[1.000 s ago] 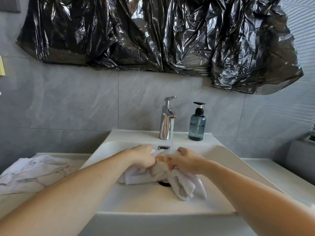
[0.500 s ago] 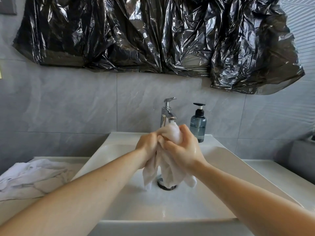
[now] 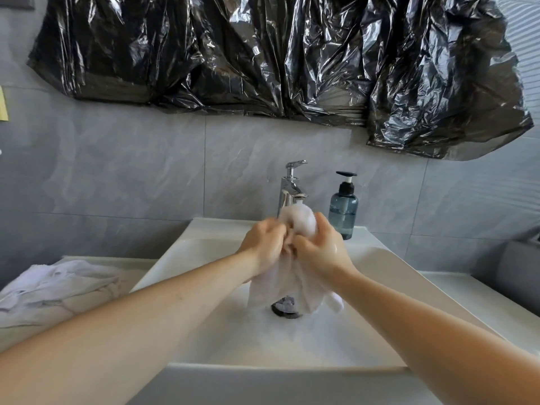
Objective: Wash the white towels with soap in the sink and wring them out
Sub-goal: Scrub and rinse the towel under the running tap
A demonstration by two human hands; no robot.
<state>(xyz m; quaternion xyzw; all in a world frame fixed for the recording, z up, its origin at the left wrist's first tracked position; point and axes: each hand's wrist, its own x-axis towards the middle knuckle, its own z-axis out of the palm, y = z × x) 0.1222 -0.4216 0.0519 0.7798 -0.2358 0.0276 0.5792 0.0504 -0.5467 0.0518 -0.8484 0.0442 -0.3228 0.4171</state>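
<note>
Two hands [image 3: 292, 247], two white towels [image 3: 295, 276], one sink [image 3: 380, 258], one faucet [image 3: 289, 188], one soap bottle [image 3: 343, 211].

Head view looks forward and down, close over the sink [image 3: 187, 258].

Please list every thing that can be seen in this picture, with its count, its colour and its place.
towel in the hands: one, white, held bunched above the drain
towels on the counter: a pile, count unclear, white, left of the sink
sink: one, white, centre
drain: one, dark, sink bottom
faucet: one, chrome, behind the sink
soap bottle: one, blue-grey with black pump, right of the faucet
plastic sheet: black, on the wall
left hand: grips the towel
right hand: grips the towel
</note>
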